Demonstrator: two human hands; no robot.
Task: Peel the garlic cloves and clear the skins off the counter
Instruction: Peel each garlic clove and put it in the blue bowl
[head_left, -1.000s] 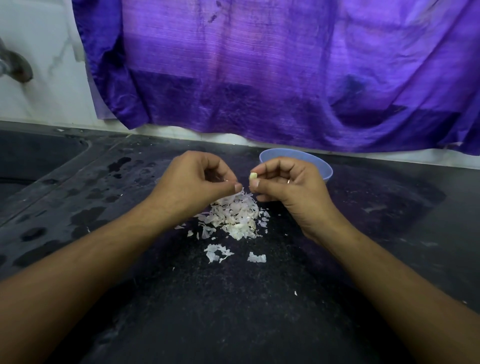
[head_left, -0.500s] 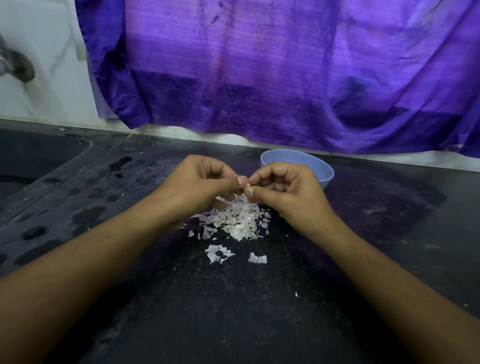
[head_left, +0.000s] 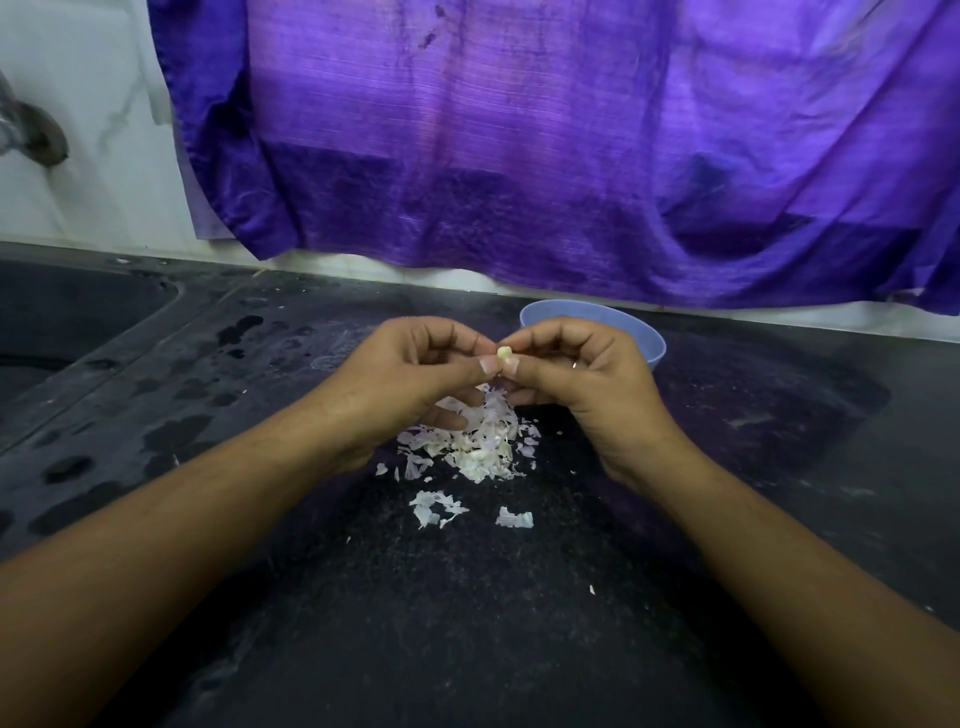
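Fingertips of left hand and right hand pinch one garlic clove together — above the skins on the worktop, blue bowl just beyond.

No readable text, label, brand, number or sign anywhere: none on the purple cloth, none on the blue bowl, none on the counter.
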